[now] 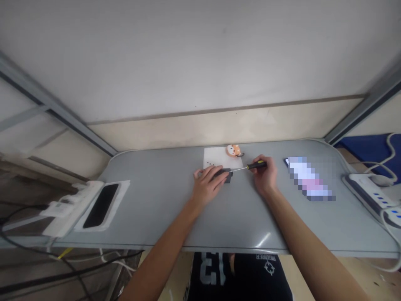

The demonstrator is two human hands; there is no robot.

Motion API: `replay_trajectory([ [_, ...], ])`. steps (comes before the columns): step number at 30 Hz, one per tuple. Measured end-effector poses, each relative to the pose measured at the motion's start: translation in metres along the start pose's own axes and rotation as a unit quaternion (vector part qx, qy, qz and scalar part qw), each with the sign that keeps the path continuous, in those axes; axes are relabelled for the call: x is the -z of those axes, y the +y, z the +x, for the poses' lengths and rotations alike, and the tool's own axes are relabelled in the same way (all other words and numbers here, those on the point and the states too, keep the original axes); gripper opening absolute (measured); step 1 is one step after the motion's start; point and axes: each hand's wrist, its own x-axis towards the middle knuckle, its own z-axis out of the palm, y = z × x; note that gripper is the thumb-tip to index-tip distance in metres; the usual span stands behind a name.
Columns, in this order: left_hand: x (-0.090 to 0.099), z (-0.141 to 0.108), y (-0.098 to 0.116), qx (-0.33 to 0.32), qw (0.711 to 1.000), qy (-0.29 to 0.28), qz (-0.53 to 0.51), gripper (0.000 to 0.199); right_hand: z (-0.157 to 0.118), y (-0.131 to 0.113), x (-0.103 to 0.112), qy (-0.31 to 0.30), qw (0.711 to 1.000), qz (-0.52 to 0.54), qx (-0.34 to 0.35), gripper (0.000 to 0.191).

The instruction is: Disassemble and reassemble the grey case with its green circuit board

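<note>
My right hand (265,173) is closed around the black and yellow handle of a screwdriver (255,165). Its thin metal shaft points left, and the tip meets or lies just over the edge of a small dark grey block-shaped part (228,179). With fingers bent over that part, my left hand (209,182) grips it against the table and hides much of it. Behind the left hand lies a white sheet of paper (214,155) with several tiny dark bits on it, too small to name. An orange and white animal-face trinket (233,150) rests at the sheet's back right.
The grey table (156,217) backs onto a wall. A dark-screened phone (102,205) lies on white paper at the left, beside a white power strip (73,209). A lit, blurred-out phone (310,179) lies at the right, near another power strip (372,196) with cables.
</note>
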Motion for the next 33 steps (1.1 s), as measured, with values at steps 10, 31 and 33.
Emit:
replay_trajectory([
  [10, -0.002, -0.002, -0.002, -0.001, 1.0, -0.026, 0.008, 0.028, -0.001, -0.001, -0.002, 0.016, 1.0, -0.005, 0.015, 0.026],
  [31, 0.042, 0.002, -0.019, 0.027, 0.973, -0.111, -0.201, 0.041, -0.021, 0.006, -0.016, -0.189, 0.932, -0.307, 0.048, 0.051],
  [33, 0.046, 0.001, -0.023, 0.059, 0.967, -0.133, -0.208, 0.037, -0.022, 0.005, -0.017, -0.189, 0.927, -0.321, 0.047, 0.052],
])
